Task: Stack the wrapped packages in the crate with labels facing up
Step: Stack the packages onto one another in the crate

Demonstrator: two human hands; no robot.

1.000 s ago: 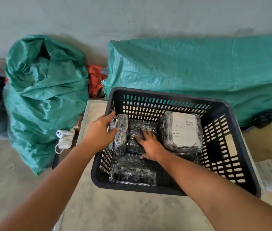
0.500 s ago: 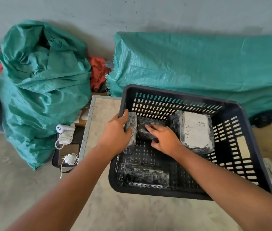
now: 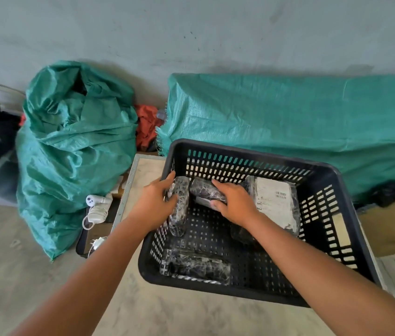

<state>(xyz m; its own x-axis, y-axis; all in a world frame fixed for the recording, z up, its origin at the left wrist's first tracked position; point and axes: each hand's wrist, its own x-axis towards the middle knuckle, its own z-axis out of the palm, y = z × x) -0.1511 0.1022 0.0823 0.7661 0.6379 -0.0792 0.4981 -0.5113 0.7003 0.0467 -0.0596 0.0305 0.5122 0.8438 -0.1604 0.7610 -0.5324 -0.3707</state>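
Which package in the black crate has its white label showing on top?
The package at the crate's right side; the other three show only dark wrap.

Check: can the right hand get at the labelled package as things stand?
Probably yes. The labelled package lies face up just beside the right hand, uncovered, but that hand already grips a dark package, so it must let go first.

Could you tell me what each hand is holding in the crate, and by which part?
The left hand grips the package standing on edge around its upper half. The right hand grips the middle package across its near end.
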